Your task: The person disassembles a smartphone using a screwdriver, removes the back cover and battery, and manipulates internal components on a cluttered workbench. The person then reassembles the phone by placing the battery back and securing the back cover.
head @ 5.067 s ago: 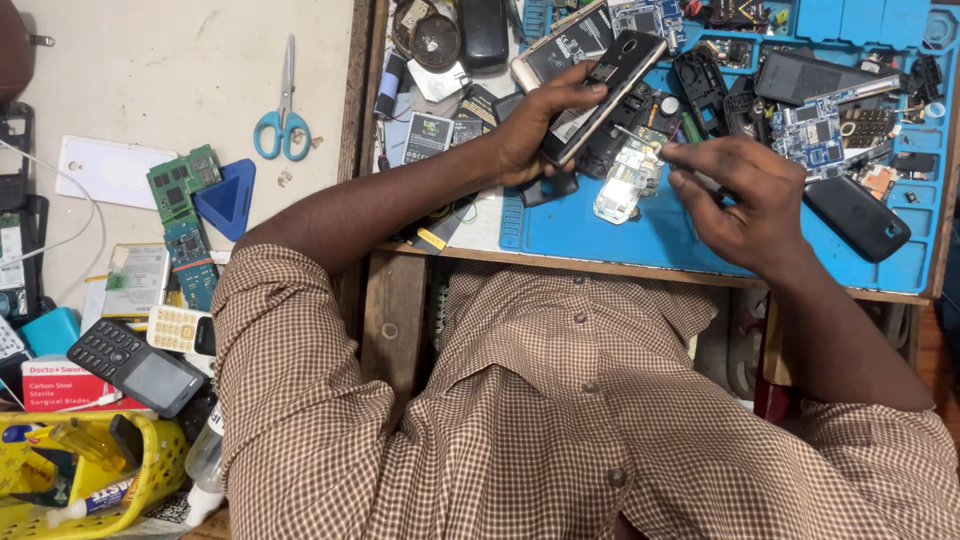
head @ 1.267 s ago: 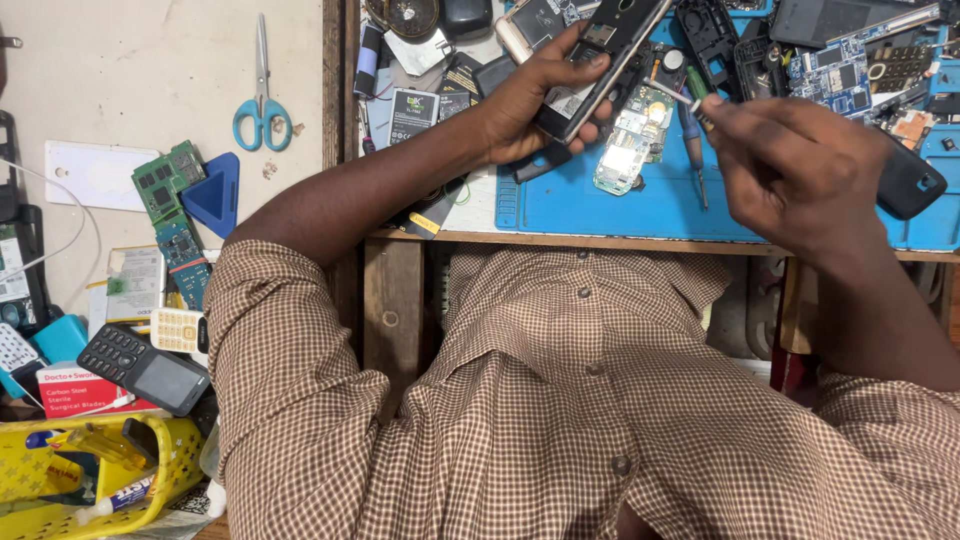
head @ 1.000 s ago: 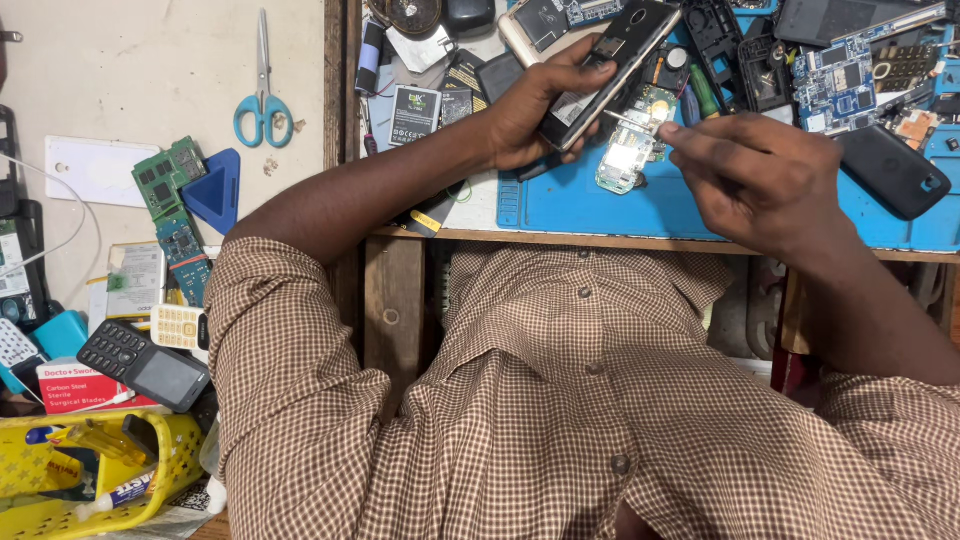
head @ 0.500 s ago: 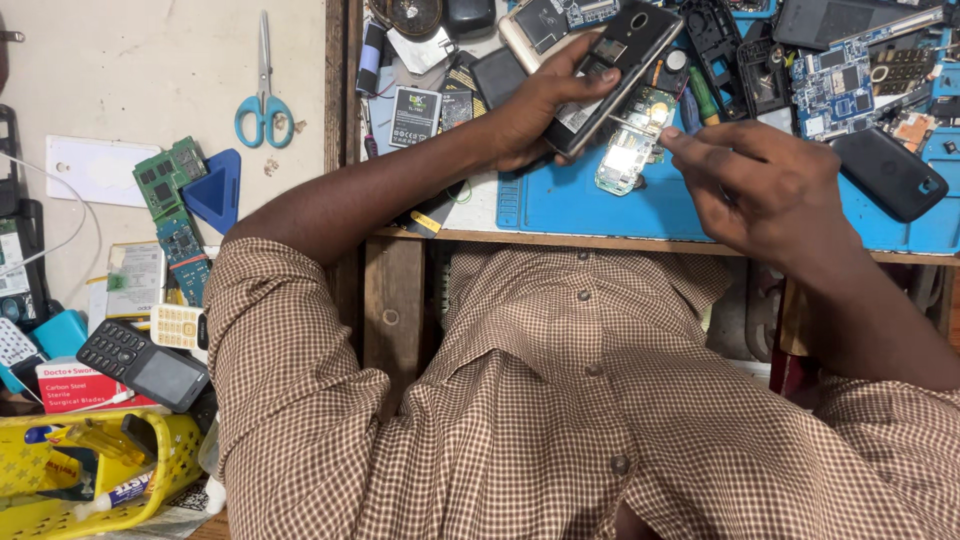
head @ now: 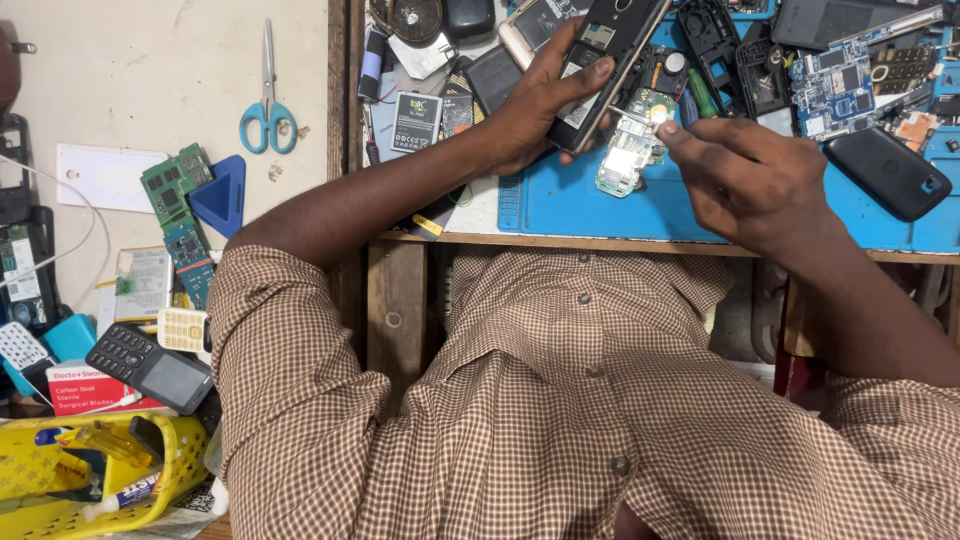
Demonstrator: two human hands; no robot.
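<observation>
My left hand [head: 535, 105] grips a dark opened phone body [head: 612, 45], held tilted above the blue work mat [head: 640, 215]. A small green and silver circuit board [head: 628, 150] lies on the mat just below the phone. My right hand [head: 755, 175] hovers right of the board with its fingers curled. Its forefinger and thumb tips meet at the board's upper right edge. Whether they pinch anything is hidden.
Phone shells, batteries [head: 415, 120] and circuit boards [head: 828, 85] crowd the back of the bench, and a black phone back [head: 888, 172] lies at right. On the left are scissors [head: 267, 105], green boards [head: 178, 200], a keypad phone [head: 150, 365] and a yellow basket [head: 110, 470].
My right hand has come down and left from a raised position until its fingertips reach the circuit board. My left hand has turned the phone body a little more upright.
</observation>
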